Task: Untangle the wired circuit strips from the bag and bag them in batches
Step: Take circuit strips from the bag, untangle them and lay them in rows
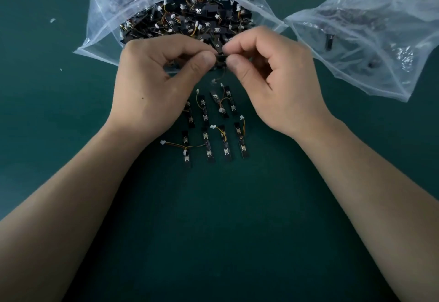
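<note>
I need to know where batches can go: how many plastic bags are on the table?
2. The stuffed bag lies at top centre; the nearly empty bag lies at upper right, partly cut off by the frame. Others may lie out of view.

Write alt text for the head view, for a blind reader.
A left hand and right hand pinch a black wired circuit strip between them, at the mouth of a large clear plastic bag full of tangled strips. Separated strips lie in rough rows below on the dark green table; a second clear bag lies at right.
</note>
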Available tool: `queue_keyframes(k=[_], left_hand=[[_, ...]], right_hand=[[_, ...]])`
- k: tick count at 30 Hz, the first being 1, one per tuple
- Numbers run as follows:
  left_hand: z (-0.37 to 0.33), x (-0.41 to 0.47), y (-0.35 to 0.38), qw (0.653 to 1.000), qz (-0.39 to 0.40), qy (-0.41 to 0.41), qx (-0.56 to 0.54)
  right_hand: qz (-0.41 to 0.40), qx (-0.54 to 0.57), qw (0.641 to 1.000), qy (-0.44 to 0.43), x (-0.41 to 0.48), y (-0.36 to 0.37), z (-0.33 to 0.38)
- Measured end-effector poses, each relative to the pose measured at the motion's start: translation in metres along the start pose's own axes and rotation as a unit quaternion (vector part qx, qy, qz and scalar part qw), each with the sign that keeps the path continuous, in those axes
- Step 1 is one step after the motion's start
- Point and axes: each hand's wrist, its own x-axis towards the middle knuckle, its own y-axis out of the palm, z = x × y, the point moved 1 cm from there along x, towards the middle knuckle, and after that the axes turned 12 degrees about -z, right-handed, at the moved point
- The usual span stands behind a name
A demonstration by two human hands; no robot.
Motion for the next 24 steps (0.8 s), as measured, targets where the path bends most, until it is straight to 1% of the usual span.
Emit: queue_keyframes(k=[5,8,10,12,14,16,18,20,24], left_hand=[[0.002,0.000,-0.001,0.998,-0.047,-0.035,-0.018],[0.005,-0.001,-0.003,0.997,-0.058,-0.051,-0.024],[0.005,-0.002,-0.004,0.997,-0.048,-0.048,-0.024],[0.004,-0.004,-0.004,0.998,-0.031,-0.040,-0.025],[0.003,-0.006,-0.003,0.999,-0.021,-0.035,-0.023],[0.003,-0.007,-0.002,0.999,-0.017,-0.035,-0.019],[0.003,-0.007,-0.003,0.999,-0.017,-0.036,-0.017],[0.003,-0.007,-0.004,0.999,-0.019,-0.040,-0.017],[0.001,-0.007,-0.003,0.999,-0.015,-0.041,-0.014]], right_hand=[[-0.013,0.041,0.999,0.029,0.000,-0.003,-0.005],[-0.034,0.030,0.997,0.054,0.001,-0.013,-0.011],[-0.015,-0.018,0.997,0.071,-0.002,-0.024,-0.018],[0.050,-0.085,0.991,0.085,-0.006,-0.032,-0.024],[0.105,-0.171,0.977,0.073,-0.008,-0.035,-0.029],[0.114,-0.232,0.963,0.069,-0.006,-0.036,-0.031],[0.098,-0.226,0.966,0.084,-0.005,-0.038,-0.033],[0.087,-0.178,0.975,0.102,-0.005,-0.040,-0.032],[0.130,-0.181,0.971,0.082,-0.005,-0.040,-0.029]])
